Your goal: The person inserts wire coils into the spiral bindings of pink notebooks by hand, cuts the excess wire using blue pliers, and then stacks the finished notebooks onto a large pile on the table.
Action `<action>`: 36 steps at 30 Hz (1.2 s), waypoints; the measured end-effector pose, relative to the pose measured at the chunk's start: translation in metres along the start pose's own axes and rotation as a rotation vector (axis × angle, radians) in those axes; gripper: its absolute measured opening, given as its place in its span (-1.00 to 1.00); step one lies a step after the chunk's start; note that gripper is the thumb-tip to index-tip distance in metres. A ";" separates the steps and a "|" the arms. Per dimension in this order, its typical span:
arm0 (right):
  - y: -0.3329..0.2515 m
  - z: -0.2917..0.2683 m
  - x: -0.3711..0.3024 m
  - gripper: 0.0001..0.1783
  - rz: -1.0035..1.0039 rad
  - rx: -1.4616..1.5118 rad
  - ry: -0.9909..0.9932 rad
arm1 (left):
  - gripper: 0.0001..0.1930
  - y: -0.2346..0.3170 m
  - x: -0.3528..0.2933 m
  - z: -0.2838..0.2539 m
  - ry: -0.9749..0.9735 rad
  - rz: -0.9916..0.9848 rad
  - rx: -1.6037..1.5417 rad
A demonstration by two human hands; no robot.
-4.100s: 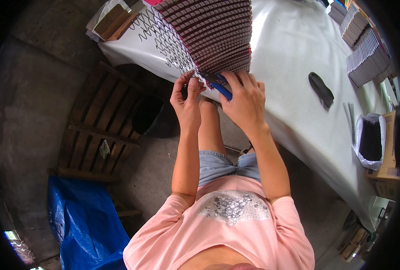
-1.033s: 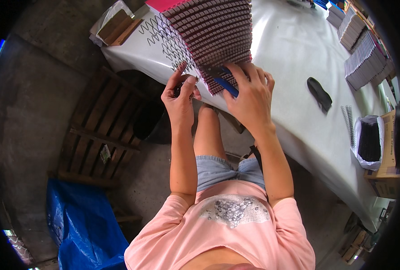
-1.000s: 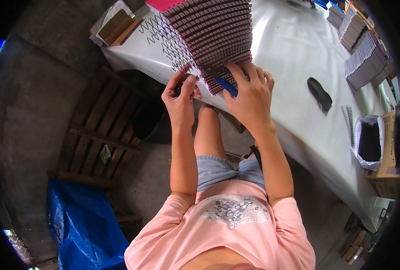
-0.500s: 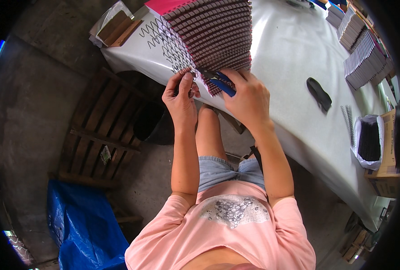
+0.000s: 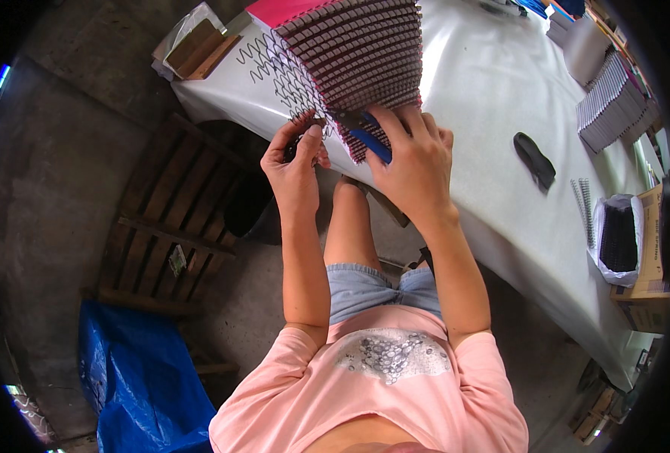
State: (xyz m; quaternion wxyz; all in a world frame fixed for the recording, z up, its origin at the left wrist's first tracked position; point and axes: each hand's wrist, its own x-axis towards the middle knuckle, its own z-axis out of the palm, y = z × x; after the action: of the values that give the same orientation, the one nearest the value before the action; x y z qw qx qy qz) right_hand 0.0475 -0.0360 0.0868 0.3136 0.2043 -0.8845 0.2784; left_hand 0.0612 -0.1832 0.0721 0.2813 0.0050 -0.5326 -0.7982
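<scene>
A stack of spiral-bound notebooks (image 5: 350, 53) with a pink cover lies at the table's near edge, its bound edges facing up. From its left side stick out several loose, wavy ends of dark binding coil (image 5: 278, 75). My right hand (image 5: 419, 158) is closed around blue-handled pliers (image 5: 371, 145), resting over the stack's near end; the jaws are partly hidden against the dark bindings. Just left of that near end, my left hand (image 5: 293, 166) is curled with thumb and forefinger together. Something dark shows inside its fingers, too small to make out.
The white-covered table (image 5: 493, 98) runs to the right, carrying a dark flat object (image 5: 534, 160), loose coils (image 5: 582, 204), a bag of black coils (image 5: 618, 238), a cardboard box (image 5: 650, 249) and more notebook stacks (image 5: 610, 106). A black bin (image 5: 256, 211) stands below, beside a wooden pallet (image 5: 165, 219).
My left hand has drawn slightly left, away from the pliers and the coil ends. My right hand has shifted a little, its fingers now higher over the stack, still holding the pliers.
</scene>
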 end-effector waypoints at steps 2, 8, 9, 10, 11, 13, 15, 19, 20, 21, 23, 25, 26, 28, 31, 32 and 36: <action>-0.001 0.002 0.000 -0.50 0.016 0.006 -0.021 | -0.76 0.000 0.001 -0.003 0.020 0.010 0.018; 0.014 0.001 -0.002 -0.53 0.179 0.098 -0.164 | -0.78 -0.007 -0.003 0.009 0.049 -0.041 -0.011; 0.020 0.002 -0.003 -0.51 0.095 0.127 -0.109 | -0.77 -0.009 -0.007 0.009 0.039 -0.082 -0.069; 0.024 -0.001 -0.003 -0.49 0.015 0.153 -0.051 | -0.76 -0.013 -0.009 0.007 0.027 -0.064 -0.088; 0.031 -0.007 -0.004 -0.50 -0.007 0.199 -0.016 | -0.78 -0.015 -0.013 0.005 0.048 -0.095 -0.159; 0.045 -0.020 -0.017 -0.49 0.031 0.248 0.050 | -0.73 -0.017 -0.011 -0.003 0.174 -0.103 -0.243; 0.071 -0.036 -0.036 -0.49 0.071 0.231 0.096 | -0.68 -0.015 -0.015 -0.012 0.050 -0.253 -0.534; 0.144 -0.078 -0.092 -0.57 0.248 0.048 0.211 | -0.70 -0.012 -0.055 -0.009 -0.107 -0.500 -0.574; 0.155 -0.090 -0.107 -0.59 0.326 -0.014 0.214 | -0.71 -0.013 -0.065 -0.012 -0.123 -0.584 -0.498; 0.167 -0.103 -0.121 -0.60 0.382 -0.042 0.232 | -0.72 -0.014 -0.071 -0.015 -0.131 -0.643 -0.427; 0.194 -0.128 -0.167 -0.61 0.529 -0.153 0.296 | -0.71 -0.013 -0.069 -0.026 -0.119 -0.669 -0.281; 0.202 -0.142 -0.201 -0.57 0.758 -0.230 0.352 | -0.71 -0.002 -0.046 -0.040 -0.040 -0.549 -0.223; 0.197 -0.148 -0.198 -0.59 0.699 -0.249 0.359 | -0.71 0.008 -0.027 -0.051 0.018 -0.440 -0.187; 0.187 -0.141 -0.188 -0.60 0.663 -0.268 0.339 | -0.70 0.026 0.012 -0.075 0.110 -0.295 -0.134; 0.178 -0.132 -0.169 -0.62 0.540 -0.454 0.153 | -0.77 0.043 0.075 -0.096 0.180 -0.064 -0.012; 0.181 -0.128 -0.169 -0.63 0.526 -0.411 0.143 | -0.76 0.045 0.097 -0.101 0.208 -0.048 0.048; 0.184 -0.126 -0.168 -0.63 0.484 -0.434 0.137 | -0.74 0.022 0.189 -0.078 0.022 0.014 0.210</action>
State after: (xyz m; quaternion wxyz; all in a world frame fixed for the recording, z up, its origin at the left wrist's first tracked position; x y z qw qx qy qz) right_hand 0.1255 0.2135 -0.0115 0.3332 -0.1025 -0.9230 0.1628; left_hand -0.0639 -0.3411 0.1117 0.2906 0.0396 -0.6104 -0.7358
